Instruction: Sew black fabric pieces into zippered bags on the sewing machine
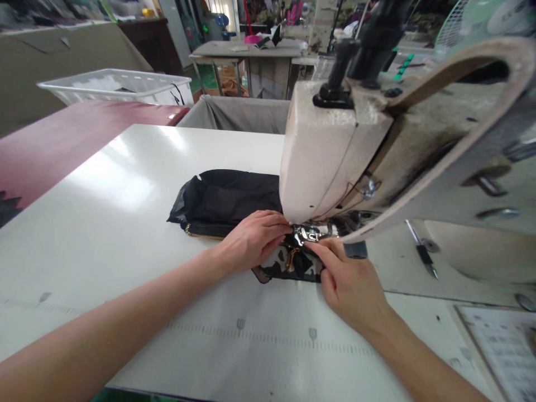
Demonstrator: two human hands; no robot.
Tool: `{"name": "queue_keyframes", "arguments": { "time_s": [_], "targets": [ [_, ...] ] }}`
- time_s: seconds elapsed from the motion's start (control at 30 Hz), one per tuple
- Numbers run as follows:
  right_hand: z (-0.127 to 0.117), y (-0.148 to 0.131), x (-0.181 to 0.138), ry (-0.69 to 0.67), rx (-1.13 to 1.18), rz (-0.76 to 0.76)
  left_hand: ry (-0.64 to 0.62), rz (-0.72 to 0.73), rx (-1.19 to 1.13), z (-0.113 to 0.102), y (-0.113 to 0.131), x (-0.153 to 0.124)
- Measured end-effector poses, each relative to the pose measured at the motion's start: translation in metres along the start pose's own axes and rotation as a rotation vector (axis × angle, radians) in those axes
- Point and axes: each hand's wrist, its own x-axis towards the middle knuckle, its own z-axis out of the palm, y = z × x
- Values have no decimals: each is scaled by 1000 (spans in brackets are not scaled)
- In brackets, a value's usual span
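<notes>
A black fabric pouch [238, 195] with a gold-toothed zipper [205, 235] lies on the white table, partly under the sewing machine's presser foot [307, 234]. Its nearer part is a camouflage-patterned panel [276, 265] carrying a gold zipper pull [290, 259]. My left hand [255, 237] grips the cloth just left of the foot, fingers bent and close together. To the right of the foot, my right hand [349, 273] holds the panel's edge, its index finger reaching up beside the metal foot. The needle and the cloth beneath the foot are hidden.
The sewing machine head [322, 151] rises over the right side. A black-and-silver pen [422, 251] lies on the machine bed. Ruler marks run along the white tabletop [146, 285]. Beyond it stand a white plastic basket [117, 78] and a grey cloth-lined bin [247, 111].
</notes>
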Motion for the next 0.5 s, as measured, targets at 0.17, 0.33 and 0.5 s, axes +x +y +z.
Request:
{"name": "queue_keyframes", "arguments": {
  "time_s": [0.17,0.33,0.5],
  "targets": [
    [1,-2,1,3,-11,2,1,0,-36,-2,-2,2],
    [3,-4,4,1,-23,1,-48,44,-91,-8,-8,5],
    [3,-3,5,41,-19,14,-54,50,-122,-11,-9,1]
  ]
}}
